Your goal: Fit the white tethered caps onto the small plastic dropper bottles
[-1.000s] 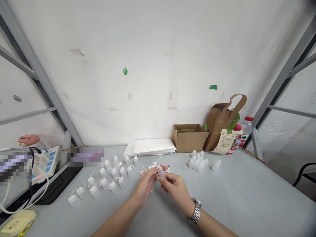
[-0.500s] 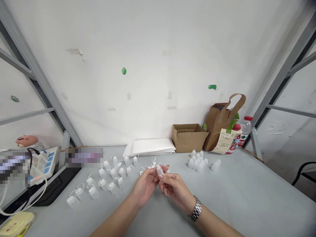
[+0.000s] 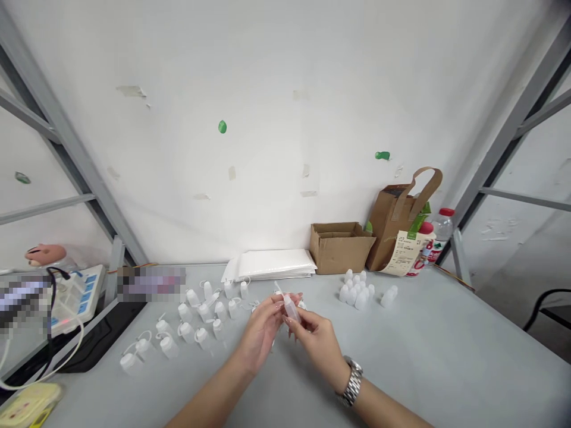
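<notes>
A small translucent bottle (image 3: 291, 310) with a thin tip pointing up and left is between my two hands over the middle of the table. My right hand (image 3: 314, 339) has thumb and fingers closed around its lower body. My left hand (image 3: 264, 328) pinches near its neck from the left. Several white-capped bottles with looped strips, one of them a front bottle (image 3: 169, 346), stand to the left. Small white caps (image 3: 360, 297) lie in a heap at the right. Some small parts behind my hands are mostly hidden.
White envelopes (image 3: 276, 264) and an open cardboard box (image 3: 341, 249) are along the wall. A paper bag (image 3: 392, 220) and a red-capped bottle (image 3: 441, 232) stand at the back right. A power strip (image 3: 89, 297) and cables are at the left.
The bottle's thin tip now shows above its neck. Both hands have shifted slightly around the bottle, with my right hand a little further right. The whole view has moved slightly.
</notes>
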Tool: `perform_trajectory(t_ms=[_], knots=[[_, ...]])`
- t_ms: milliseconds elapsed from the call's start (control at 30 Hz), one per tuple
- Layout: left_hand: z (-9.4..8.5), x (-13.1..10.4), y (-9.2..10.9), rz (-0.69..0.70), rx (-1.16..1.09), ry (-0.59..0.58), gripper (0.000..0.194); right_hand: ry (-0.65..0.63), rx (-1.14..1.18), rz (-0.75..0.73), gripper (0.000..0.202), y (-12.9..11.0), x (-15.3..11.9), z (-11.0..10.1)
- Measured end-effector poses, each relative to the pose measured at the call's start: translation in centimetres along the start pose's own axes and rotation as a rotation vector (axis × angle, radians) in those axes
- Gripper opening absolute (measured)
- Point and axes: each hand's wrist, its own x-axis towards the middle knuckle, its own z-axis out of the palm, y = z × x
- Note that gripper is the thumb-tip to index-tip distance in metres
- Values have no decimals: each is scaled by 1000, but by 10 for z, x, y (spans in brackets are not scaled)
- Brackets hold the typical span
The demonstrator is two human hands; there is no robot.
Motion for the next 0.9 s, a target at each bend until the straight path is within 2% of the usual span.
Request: perform_trajectory(t_ms=[167,400,533,733,800,900], knots=[[3,-1,2,-9,5,-14,24,127,-283,-215,20,8,-3,1],[6,-2,-2,-64,-59,15,22,179,-347,-342,24,11,-4,4],[3,-2,0,-61,-27,13,21,138,-290,-256,24,7,-5,4],[-3,3,5,-47,81,-11,26,-66,-65,-36,22,-3,-2,3],[-2,2,6,-39,113,-38,27,-68,-31,3,22,-3,-1,2],[2,-1,7,-10,160,-30,27,-4,-96,-9,18,-1,-2,2]])
